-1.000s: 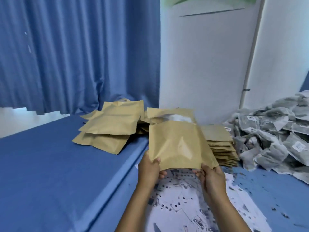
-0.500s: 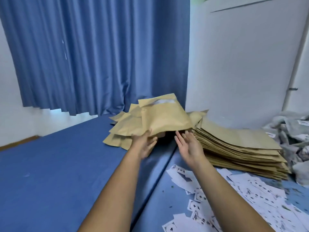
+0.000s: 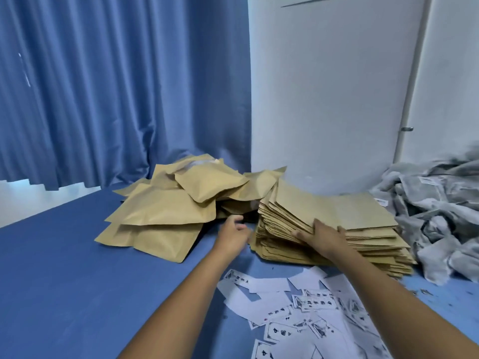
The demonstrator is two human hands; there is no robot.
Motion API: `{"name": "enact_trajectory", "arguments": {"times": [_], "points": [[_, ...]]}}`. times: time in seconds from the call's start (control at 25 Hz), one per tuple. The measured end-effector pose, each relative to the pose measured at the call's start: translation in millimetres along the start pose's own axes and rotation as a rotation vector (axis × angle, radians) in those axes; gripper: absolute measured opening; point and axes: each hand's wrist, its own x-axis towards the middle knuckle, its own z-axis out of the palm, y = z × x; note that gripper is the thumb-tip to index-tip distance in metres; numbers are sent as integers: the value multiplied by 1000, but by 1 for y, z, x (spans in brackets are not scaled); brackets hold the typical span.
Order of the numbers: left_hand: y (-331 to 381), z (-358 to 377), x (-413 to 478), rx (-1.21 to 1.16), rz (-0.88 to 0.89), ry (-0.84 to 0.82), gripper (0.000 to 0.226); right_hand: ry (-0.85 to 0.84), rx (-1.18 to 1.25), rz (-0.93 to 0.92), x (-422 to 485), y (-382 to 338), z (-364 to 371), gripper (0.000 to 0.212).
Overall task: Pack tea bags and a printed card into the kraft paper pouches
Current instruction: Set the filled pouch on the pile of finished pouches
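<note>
A stack of flat, empty kraft pouches [image 3: 363, 216] lies right of centre on the blue surface. My right hand [image 3: 324, 237] pinches the near left edge of the top pouch, fingers on top and thumb underneath. To the left is a loose pile of filled kraft pouches [image 3: 166, 213], and one puffy pouch [image 3: 207, 182] sits on top of it. In the gap between pile and stack hovers my left hand [image 3: 233, 234], loosely curled and holding nothing. Printed cards [image 3: 298, 307] are scattered in front of me. Grey tea bags [image 3: 435, 208] are heaped at the far right.
A blue curtain [image 3: 116, 86] hangs behind the filled pile and a white panel [image 3: 324, 99] stands behind the stack. The blue surface [image 3: 64, 268] stretches to the left and front. A seam in it runs under my left arm.
The filled pouch that both hands held has been let go onto the left pile. My right hand has moved right to the empty stack and taken hold of the top pouch.
</note>
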Motion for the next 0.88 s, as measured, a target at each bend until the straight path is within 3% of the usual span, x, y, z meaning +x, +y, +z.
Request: {"name": "enact_trajectory", "arguments": {"times": [0.16,0.32,0.44,0.64,0.72,0.88], "points": [[-1,29,2,-52,63,52,26,305,-378,-261,-16,20,2,58],[-6,53,-12,-113,15,-9,8,361,-440,-423,-41,47,1,11],[-1,72,-28,-183,-41,-50,18,468,-419,-541,-68,54,4,23],[10,85,-43,98,-48,182,30,500,-176,-512,-108,63,-4,25],[14,86,-47,-71,-149,194,23,435,-140,-472,-114,66,-7,15],[26,95,-56,-337,-206,178,23,455,-52,-447,-103,59,-10,31]]}}
